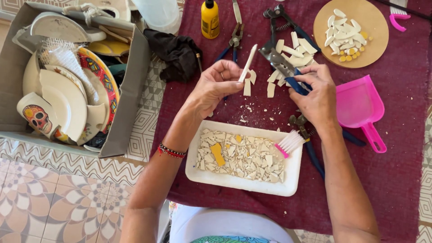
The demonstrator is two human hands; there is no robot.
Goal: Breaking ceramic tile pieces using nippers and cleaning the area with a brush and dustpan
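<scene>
Above the white tray (288,182), our left hand (216,85) pinches a narrow ceramic strip (248,63); our right hand (317,92) grips blue-handled nippers (283,67), jaws apparently near the strip.

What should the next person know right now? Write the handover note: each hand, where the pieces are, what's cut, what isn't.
Left hand pinches a narrow white ceramic strip upright.
Right hand grips blue-handled nippers, jaws beside the strip, not on it.
Done: cut white pieces lie on the maroon cloth; more on the round wooden board; scraps fill the white tray.
Left: broken plates wait in the cardboard box.
</scene>
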